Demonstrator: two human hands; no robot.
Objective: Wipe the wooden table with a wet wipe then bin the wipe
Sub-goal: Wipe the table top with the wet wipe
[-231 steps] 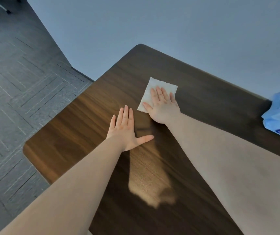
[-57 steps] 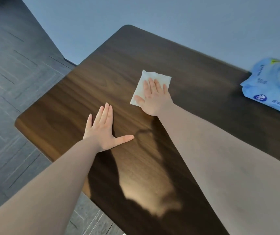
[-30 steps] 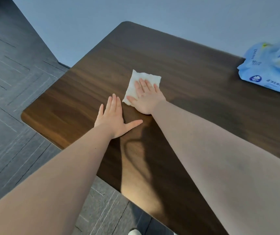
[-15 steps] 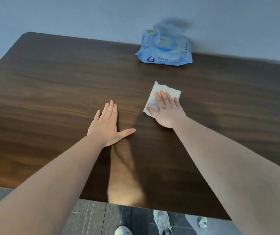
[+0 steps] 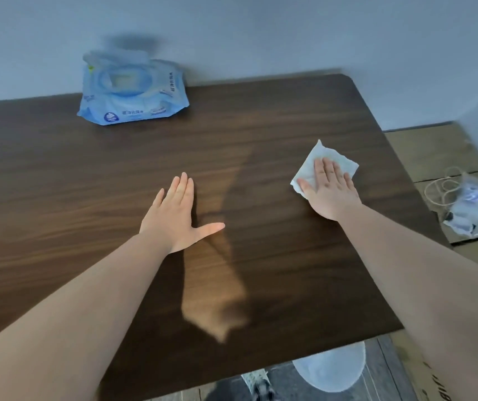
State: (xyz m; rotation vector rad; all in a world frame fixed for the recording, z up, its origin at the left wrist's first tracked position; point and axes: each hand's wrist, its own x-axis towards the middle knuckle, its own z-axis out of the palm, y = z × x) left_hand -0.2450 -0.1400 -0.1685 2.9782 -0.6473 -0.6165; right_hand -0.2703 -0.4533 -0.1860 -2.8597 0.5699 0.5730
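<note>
A dark wooden table (image 5: 87, 183) fills most of the head view. A white wet wipe (image 5: 329, 158) lies flat on its right part, near the right edge. My right hand (image 5: 330, 189) presses flat on the wipe, fingers spread, covering its near half. My left hand (image 5: 178, 214) rests palm down on the bare wood at the middle, thumb out to the right, holding nothing.
A blue pack of wet wipes (image 5: 130, 92) with its lid up sits at the table's far edge by the wall. Right of the table, flattened cardboard (image 5: 434, 151) lies on the floor with a clear bag and cord (image 5: 469, 206) on it. My knee and shoe show under the near edge.
My right hand has slid the wipe from the table's left part across to its right side. The view has swung right with it. My left hand stays flat on the wood.
</note>
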